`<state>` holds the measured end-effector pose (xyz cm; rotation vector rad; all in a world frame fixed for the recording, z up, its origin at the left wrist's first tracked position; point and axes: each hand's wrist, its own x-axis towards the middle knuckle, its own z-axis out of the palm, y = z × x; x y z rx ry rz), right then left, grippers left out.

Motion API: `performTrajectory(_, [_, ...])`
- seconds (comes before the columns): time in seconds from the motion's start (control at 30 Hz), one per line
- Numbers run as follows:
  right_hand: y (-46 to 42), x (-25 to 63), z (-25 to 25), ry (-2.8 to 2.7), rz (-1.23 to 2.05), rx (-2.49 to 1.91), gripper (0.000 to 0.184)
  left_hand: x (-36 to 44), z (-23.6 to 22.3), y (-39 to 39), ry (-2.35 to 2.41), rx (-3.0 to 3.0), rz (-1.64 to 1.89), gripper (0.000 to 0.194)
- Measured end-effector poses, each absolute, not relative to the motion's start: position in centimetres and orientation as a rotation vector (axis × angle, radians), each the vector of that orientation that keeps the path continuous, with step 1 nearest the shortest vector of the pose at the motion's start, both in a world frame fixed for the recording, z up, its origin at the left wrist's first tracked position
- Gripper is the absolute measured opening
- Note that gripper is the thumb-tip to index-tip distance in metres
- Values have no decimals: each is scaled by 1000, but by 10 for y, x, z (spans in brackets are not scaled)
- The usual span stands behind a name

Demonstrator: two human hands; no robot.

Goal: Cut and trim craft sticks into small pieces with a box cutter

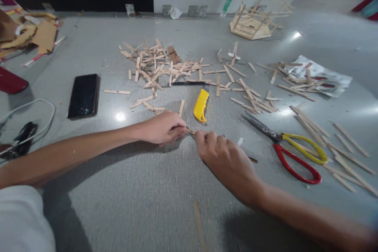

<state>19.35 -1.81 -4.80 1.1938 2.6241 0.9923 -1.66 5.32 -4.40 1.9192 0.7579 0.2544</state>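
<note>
The step in hand looks like close work on a slim piece (190, 131) bridging the two hands, low over the table (132, 204). The left hand (163, 128) pinches one end, forearm reaching inward; the right hand (223, 151) curls around the other, knuckles up. The next move probably calls for steady, opposed holds.

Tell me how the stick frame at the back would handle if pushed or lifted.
The frame is probably light, being thin wood with open sides. Its slender uprights could snap if squeezed. The broad base should resist tipping.
</note>
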Motion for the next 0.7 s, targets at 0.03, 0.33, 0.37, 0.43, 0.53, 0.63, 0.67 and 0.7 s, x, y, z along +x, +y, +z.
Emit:
performTrajectory(0.03, [-19,193,-48,2611,1005,1200,24,-16,-45,53,753,1922,263,40])
performTrajectory(0.33, [-20,189,-50,2551,1068,1223,23,-15,-47,52,758,1914,247,42])
performTrajectory(0.37, [-21,189,-50,2543,1051,1229,22,-15,-48,52,761,1913,240,42])
performTrajectory(0.43, [-22,188,-51,2533,1002,1257,22,-15,-48,52,771,1911,225,41])
performTrajectory(0.53, [-23,187,-52,2517,953,1299,22,-15,-47,52,778,1906,223,40])
performTrajectory(0.63, [-24,185,-54,2488,945,1328,21,-15,-46,52,779,1889,224,38])
performTrajectory(0.67, [-24,185,-54,2483,938,1337,22,-15,-45,52,782,1881,220,38])
performTrajectory(0.7, [-24,184,-54,2477,923,1351,23,-15,-45,52,787,1873,213,37])
